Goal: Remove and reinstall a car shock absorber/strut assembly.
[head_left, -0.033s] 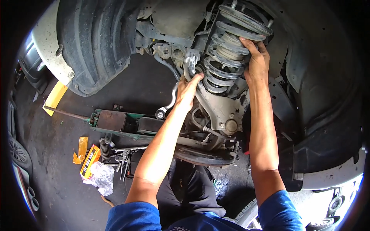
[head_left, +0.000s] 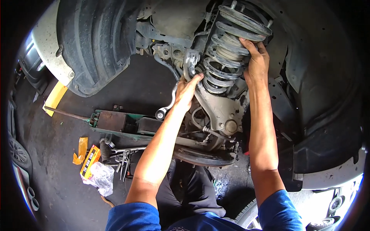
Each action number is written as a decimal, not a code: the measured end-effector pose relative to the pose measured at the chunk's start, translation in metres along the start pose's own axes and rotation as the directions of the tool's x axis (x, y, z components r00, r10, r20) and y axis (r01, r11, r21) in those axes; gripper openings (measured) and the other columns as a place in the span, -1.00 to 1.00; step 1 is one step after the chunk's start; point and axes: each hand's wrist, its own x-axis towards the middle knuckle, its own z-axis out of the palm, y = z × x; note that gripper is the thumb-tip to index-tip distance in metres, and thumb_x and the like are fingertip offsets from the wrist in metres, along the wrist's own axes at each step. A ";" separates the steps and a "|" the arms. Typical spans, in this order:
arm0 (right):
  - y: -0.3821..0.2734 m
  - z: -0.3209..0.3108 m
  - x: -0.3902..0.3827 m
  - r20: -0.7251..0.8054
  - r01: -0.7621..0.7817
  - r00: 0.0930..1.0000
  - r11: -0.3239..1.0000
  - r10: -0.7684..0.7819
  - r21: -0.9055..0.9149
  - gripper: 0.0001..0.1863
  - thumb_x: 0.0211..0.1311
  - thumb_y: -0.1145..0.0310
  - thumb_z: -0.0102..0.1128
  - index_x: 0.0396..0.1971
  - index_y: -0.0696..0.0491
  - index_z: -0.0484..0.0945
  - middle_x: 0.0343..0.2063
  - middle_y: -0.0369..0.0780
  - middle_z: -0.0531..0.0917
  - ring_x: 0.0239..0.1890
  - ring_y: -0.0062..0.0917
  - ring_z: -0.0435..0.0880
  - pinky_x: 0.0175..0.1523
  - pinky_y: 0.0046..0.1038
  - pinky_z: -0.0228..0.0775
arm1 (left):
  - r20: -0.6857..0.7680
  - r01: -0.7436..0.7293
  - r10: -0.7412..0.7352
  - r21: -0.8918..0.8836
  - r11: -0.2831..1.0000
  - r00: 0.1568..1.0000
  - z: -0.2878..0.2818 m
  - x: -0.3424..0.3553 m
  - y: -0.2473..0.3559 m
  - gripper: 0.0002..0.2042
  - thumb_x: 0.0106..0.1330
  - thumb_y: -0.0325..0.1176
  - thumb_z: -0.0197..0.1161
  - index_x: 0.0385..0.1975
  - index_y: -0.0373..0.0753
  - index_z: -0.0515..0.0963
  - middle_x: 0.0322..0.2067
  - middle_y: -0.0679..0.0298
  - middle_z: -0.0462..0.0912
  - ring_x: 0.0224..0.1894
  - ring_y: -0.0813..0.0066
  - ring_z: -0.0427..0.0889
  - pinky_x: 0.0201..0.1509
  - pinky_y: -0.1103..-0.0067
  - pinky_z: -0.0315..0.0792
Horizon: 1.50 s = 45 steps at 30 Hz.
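A strut with a grey coil spring (head_left: 222, 63) leans in the open wheel well, its round top plate at the upper end. My right hand (head_left: 257, 63) is closed on the spring's right side, fingers over the upper coils. My left hand (head_left: 187, 92) is wrapped round the neck of the steering knuckle (head_left: 221, 109), left of the spring's lower end; its fingertips are hidden behind the metal. Below the knuckle sits the brake disc (head_left: 204, 156), seen nearly edge-on. A link with a round end (head_left: 160, 114) hangs left of my left wrist.
A green floor jack (head_left: 111, 121) lies under the car, its handle pointing left. On the floor are a yellow-and-red box (head_left: 90, 158), a clear plastic bag (head_left: 101, 178), a ribbed boot (head_left: 105, 150) and pliers (head_left: 122, 163). A black liner (head_left: 96, 42) borders the well.
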 end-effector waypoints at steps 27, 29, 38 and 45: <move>0.001 0.005 0.009 0.094 -0.131 0.988 0.987 0.122 0.095 -0.49 0.02 0.44 0.33 0.01 0.20 0.43 -0.06 -0.13 0.56 0.03 -0.45 0.48 0.22 -0.40 0.18 | 0.393 -0.083 -0.304 0.718 0.691 0.868 -0.043 0.031 -0.088 -0.68 0.25 -0.41 0.21 -0.02 -0.36 0.48 -0.05 0.12 0.56 -0.06 0.41 0.47 0.06 0.47 0.39; 0.004 0.002 0.013 0.095 -0.129 0.988 0.988 0.120 0.088 -0.51 0.04 0.45 0.32 0.01 0.20 0.43 -0.06 -0.12 0.56 0.03 -0.45 0.48 0.22 -0.40 0.19 | 0.404 0.019 -0.314 0.588 0.808 0.859 -0.052 0.041 -0.099 -0.67 0.22 -0.43 0.24 -0.02 -0.36 0.48 -0.07 0.16 0.56 -0.06 0.40 0.48 0.07 0.46 0.40; -0.005 0.006 -0.002 0.014 -0.076 0.997 0.997 0.077 -0.031 -0.55 0.10 0.41 0.30 0.00 0.22 0.44 -0.06 -0.14 0.57 -0.01 -0.47 0.51 0.15 -0.44 0.25 | 0.477 -0.218 -0.241 0.720 0.658 0.845 -0.051 0.042 -0.097 -0.67 0.31 -0.37 0.14 0.03 -0.37 0.45 -0.01 0.09 0.54 -0.03 0.34 0.46 0.05 0.40 0.41; -0.004 0.011 -0.005 -0.035 -0.080 0.996 0.997 0.080 -0.016 -0.57 0.09 0.44 0.31 -0.03 0.25 0.45 -0.06 -0.12 0.56 -0.01 -0.46 0.52 0.15 -0.44 0.26 | 0.399 0.025 -0.349 0.627 0.779 0.848 -0.055 0.052 -0.105 -0.60 0.14 -0.41 0.32 -0.02 -0.37 0.48 -0.07 0.12 0.59 -0.07 0.43 0.47 0.04 0.51 0.41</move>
